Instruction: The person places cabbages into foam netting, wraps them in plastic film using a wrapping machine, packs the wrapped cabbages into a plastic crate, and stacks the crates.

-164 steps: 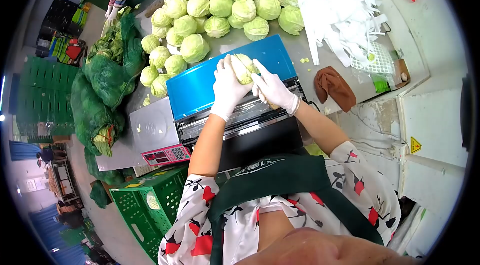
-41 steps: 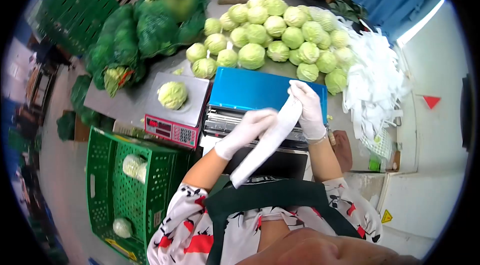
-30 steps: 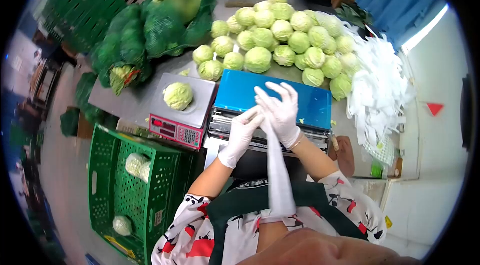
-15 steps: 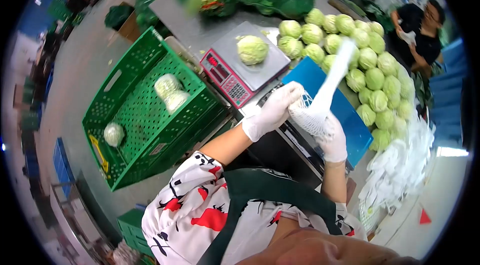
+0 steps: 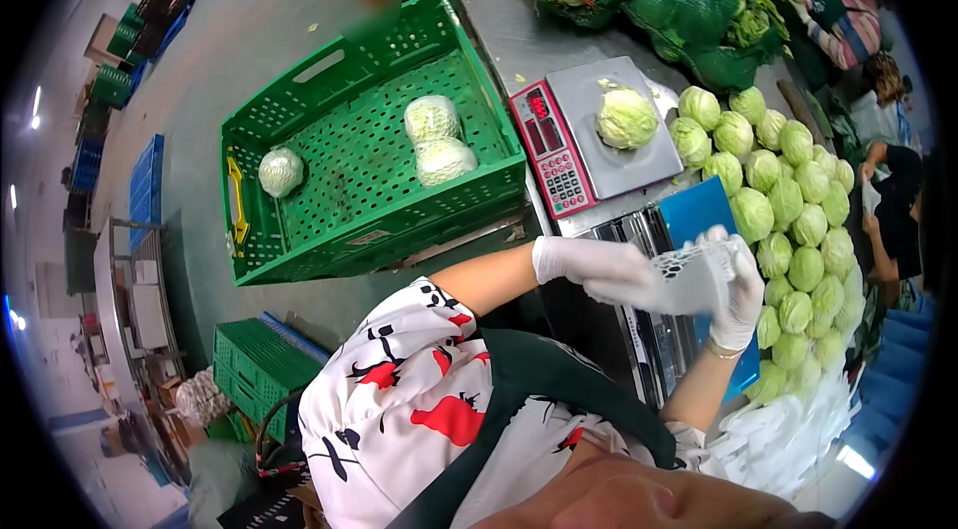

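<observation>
A white foam net sleeve is stretched between my two gloved hands above the bench edge. My left hand has its fingers at one end of the net, partly hidden by it. The other end is gripped by my right hand. Beyond them, a pale green cabbage rests on the steel pan of a red-framed digital scale. Beneath my hands are a blue board and a dark metal-railed device.
A green crate at left holds three netted cabbages. Many bare cabbages are heaped at right, above a pile of white net sleeves. Green mesh sacks lie at the back. Other people are at the far right.
The view has swung left. The net sleeve, earlier hanging long with a loose tail upward, is now bunched and stretched between my hands. The cabbage remains on the scale.
</observation>
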Available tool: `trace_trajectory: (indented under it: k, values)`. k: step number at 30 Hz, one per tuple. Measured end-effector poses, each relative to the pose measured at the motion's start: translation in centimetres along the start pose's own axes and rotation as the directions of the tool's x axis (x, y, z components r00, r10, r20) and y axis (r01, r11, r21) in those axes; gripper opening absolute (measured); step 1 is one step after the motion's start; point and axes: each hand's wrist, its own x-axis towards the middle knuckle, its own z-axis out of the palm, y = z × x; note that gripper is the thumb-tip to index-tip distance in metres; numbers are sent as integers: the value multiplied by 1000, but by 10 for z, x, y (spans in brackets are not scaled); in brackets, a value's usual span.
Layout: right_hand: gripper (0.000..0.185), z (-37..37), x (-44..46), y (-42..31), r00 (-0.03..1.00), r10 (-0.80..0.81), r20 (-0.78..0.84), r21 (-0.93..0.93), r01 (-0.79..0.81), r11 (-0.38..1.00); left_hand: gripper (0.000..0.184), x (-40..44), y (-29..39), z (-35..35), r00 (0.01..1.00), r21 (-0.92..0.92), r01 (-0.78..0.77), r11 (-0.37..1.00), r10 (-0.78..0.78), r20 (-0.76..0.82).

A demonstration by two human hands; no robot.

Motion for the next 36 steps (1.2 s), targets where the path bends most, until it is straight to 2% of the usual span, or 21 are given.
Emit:
trace_trajectory:
  k: [1,2,3,5,6,8,10,11,12,14,15,17,19,20,21,24,28,29,31,34,36]
  values:
    - [27,-17,-3,5,989,144,-19,277,-133,952,34,-5,5,-1,1000,215,-18,976,20,-6]
    - [30,-26,-8,19,995,3,-102,-310,-35,950,35,-8,8,-4,999,418,-33,908,38,-5]
    - [34,-34,-14,36,983,-159,-87,-794,28,607,40,-9,-1,-16,936,456,-323,829,351,25]
    - [49,-74,-18,61,914,-292,282,-959,271,-77,41,-25,20,-7,876,129,-358,925,380,-295]
    - [50,-75,-15,75,975,-222,5,-815,133,564,43,-32,21,-12,879,-159,-453,877,410,-243]
    - [50,-69,-16,87,975,-157,-156,-705,2,709,52,-29,11,-20,833,-166,-526,834,466,-300]
    - [52,-53,-6,83,972,63,-226,43,-55,998,61,-25,7,-20,787,-297,-608,737,509,-349]
    - [52,-52,-2,78,975,197,-102,532,-114,839,66,-23,7,-24,797,-525,-602,602,490,-352]
    - [48,-40,18,63,989,146,-22,150,-141,979,69,-27,10,-34,755,-709,-539,455,634,-167]
    - [45,-54,68,49,992,123,8,-541,-99,835,53,-33,12,-54,822,-170,-503,847,408,-396]
    - [44,-83,93,56,995,93,-41,-773,-91,628,46,-24,10,-65,728,88,-464,881,436,-529]
    - [46,-117,146,75,952,-185,-246,-940,-187,285,32,3,-4,-90,439,488,-269,830,557,-705]
    - [50,-107,191,83,915,-253,-316,-921,-230,315,39,42,-10,-129,18,705,-238,668,729,-684]
    - [54,-107,214,92,903,-318,-289,-939,-203,276,40,41,17,-122,12,541,-103,834,545,-838]
    - [59,-113,236,103,888,-378,-260,-955,-179,238,45,54,15,-142,-91,589,-113,800,582,-808]
    - [68,-154,296,140,968,-107,-229,-973,-223,64,63,92,-22,-228,194,103,-549,830,246,-950]
    - [70,-102,274,134,937,-224,-270,-952,-224,208,63,87,-11,-222,216,-85,-629,773,68,-974]
    - [67,-89,256,130,934,-266,-241,-943,-160,293,61,81,-2,-201,246,-54,-612,789,125,-961]
    - [59,-70,220,111,939,-283,-193,-907,-60,416,54,73,-6,-186,599,-444,-757,480,235,-766]
    - [42,-71,178,88,950,-311,-10,-879,140,456,49,43,15,-120,765,-356,-630,691,472,-437]
    - [33,-68,144,48,994,11,-106,-676,-80,732,44,43,23,-80,820,-319,-548,774,421,-386]
